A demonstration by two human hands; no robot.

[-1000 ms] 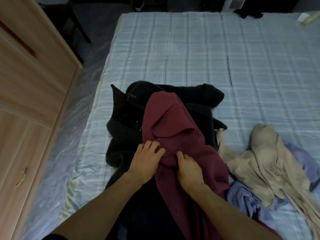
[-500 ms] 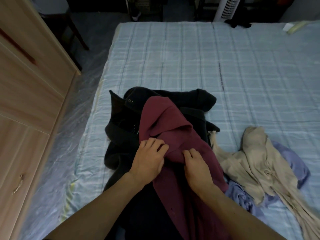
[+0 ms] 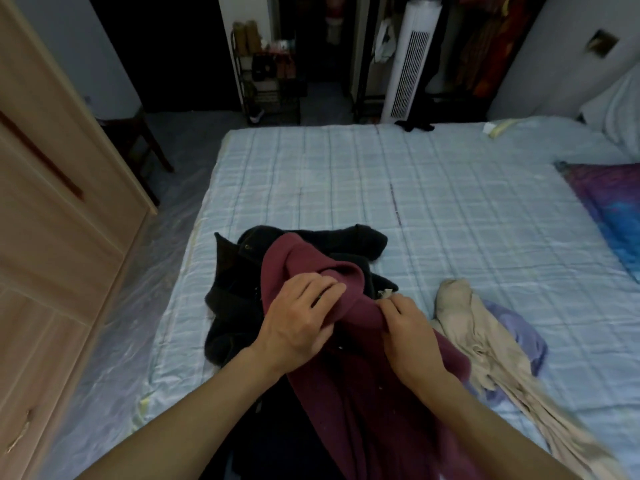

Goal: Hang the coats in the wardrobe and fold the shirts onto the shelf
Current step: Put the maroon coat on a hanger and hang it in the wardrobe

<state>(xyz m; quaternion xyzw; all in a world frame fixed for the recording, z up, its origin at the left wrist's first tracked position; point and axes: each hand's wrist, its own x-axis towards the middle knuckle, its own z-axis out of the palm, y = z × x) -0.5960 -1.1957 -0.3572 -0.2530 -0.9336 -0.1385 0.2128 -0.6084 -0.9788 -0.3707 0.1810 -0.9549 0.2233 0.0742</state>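
A maroon coat (image 3: 360,386) lies over a black coat (image 3: 235,306) at the near edge of the bed (image 3: 381,188). My left hand (image 3: 298,320) grips a bunched fold of the maroon coat near its collar. My right hand (image 3: 405,327) pinches the same fold from the right side. A beige shirt (image 3: 485,341) lies crumpled to the right, on top of a lilac shirt (image 3: 519,327). The light wooden wardrobe (image 3: 52,237) stands at the left, its doors closed.
Clear plastic sheeting (image 3: 131,306) covers the floor between bed and wardrobe. A white tower fan (image 3: 408,60) and a dark rack (image 3: 270,84) stand beyond the bed's far end. A purple-blue blanket (image 3: 609,209) and a pillow (image 3: 620,109) lie at the right.
The camera has tilted up, showing the far room. Both hands have gathered the maroon coat's upper part and lifted it a little off the black coat.
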